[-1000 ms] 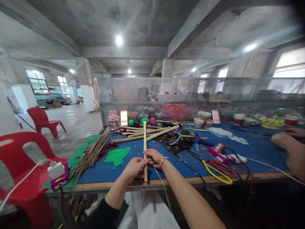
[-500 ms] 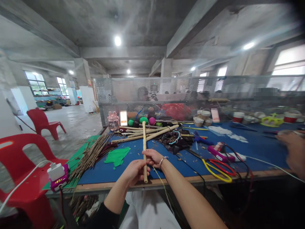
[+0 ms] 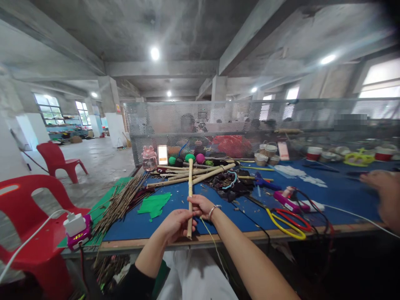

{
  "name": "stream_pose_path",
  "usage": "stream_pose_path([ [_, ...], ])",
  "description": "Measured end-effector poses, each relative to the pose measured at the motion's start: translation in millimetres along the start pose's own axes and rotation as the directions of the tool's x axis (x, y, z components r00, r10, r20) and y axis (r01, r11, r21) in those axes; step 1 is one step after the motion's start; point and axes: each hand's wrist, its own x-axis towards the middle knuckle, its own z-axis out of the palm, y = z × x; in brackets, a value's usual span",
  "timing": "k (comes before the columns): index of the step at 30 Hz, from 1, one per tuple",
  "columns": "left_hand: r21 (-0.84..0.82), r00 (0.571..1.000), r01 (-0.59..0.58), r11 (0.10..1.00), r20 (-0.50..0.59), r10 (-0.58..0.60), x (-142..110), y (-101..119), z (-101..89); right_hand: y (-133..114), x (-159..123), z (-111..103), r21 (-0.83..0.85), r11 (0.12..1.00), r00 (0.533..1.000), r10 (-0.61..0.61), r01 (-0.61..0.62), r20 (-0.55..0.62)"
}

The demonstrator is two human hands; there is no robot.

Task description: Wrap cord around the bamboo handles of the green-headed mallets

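Note:
A pale bamboo stick points away from me above the front edge of the blue table. Low down, near its close end, my left hand is closed around it. Just above, my right hand pinches the same stick, a bracelet at the wrist. A thin yellowish strand hangs from beside the right hand down over my lap. Beyond the stick lie more bamboo sticks and balls of green and pink yarn.
Thin twigs and a green cloth scrap lie to the left. On the right are scissors with yellow handles, a purple power strip and cables. Another person's hand is at the far right. A perforated metal screen stands behind.
The bamboo stick has turned or tilted slightly in my hands, which hold nearly the same place. The other person's hand at the right has shifted a little.

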Motion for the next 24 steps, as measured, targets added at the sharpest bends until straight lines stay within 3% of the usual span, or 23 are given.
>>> stream_pose_path([
  [3,0.304,0.971,-0.101,0.947,-0.176,0.16,4.0,2.6,-0.7,2.1,2.0,0.5,-0.021,1.0,1.0,-0.017,0.017,0.012],
  [6,0.429,0.938,-0.2,0.881,-0.177,0.299,10.1,0.3,-3.8,2.4,2.8,0.2,-0.03,0.999,1.0,-0.013,0.013,0.023],
  [9,0.386,0.939,-0.251,0.888,-0.125,0.32,14.9,-5.0,-8.2,2.1,2.4,0.5,-0.045,0.999,1.0,-0.007,0.007,0.013],
  [16,0.312,0.96,-0.213,0.926,-0.108,0.257,16.1,-6.7,-11.9,0.4,2.0,2.4,-0.03,1.0,1.0,0.01,-0.01,0.02],
  [19,0.162,0.977,-0.178,0.971,-0.086,0.194,13.6,-6.2,-10.5,-2.4,0.9,2.3,0.004,1.0,0.999,0.027,-0.027,0.045],
  [24,-0.119,0.995,-0.075,0.99,0.057,0.082,10.6,-5.4,-6.6,-2.4,1.0,0.1,0.007,0.999,0.999,0.032,-0.032,0.042],
])
